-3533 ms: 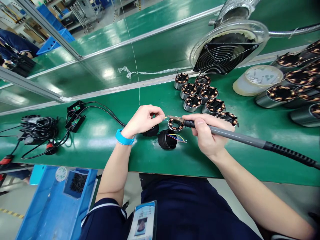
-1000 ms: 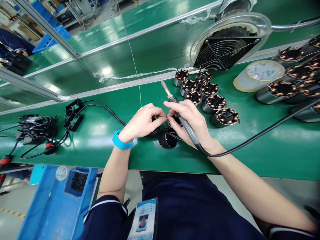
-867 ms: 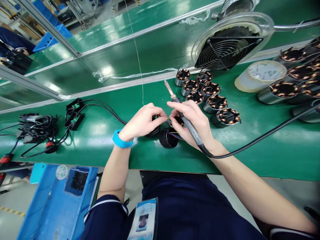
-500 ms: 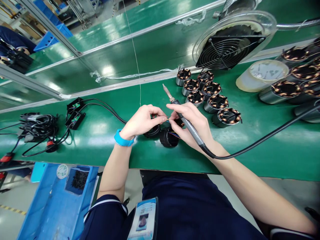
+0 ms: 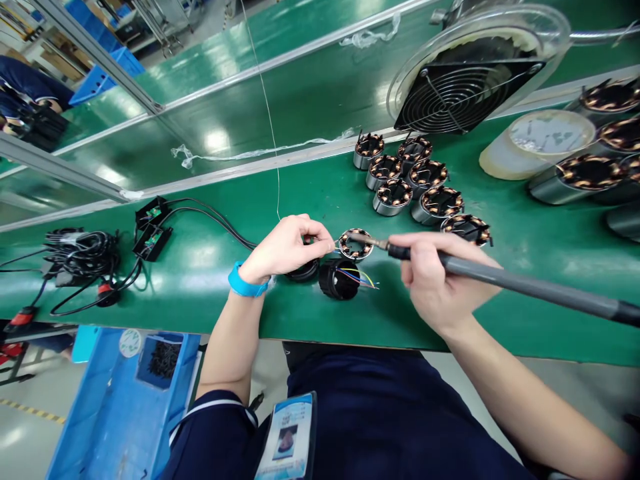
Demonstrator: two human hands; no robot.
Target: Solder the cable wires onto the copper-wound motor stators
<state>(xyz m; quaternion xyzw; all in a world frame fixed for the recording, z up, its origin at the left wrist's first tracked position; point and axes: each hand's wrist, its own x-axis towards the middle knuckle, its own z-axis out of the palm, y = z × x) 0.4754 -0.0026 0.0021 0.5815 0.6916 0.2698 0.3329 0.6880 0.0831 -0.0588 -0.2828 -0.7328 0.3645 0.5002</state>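
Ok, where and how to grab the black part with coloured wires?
Probably grip the black part around its curved wall, from the near side: coloured wires jut right, a copper-wound ring sits behind, another black part crowds the left.

lighting was bright and diffuse. white glare patches were noted on the glossy green upright panel (image 5: 310, 100) and fainter sheen on the glossy green tabletop (image 5: 300, 320). the grey-and-black pen-shaped soldering iron (image 5: 525, 283) showed motion blur. wide-angle distortion stretched the periphery; the right edge was dark and soft.
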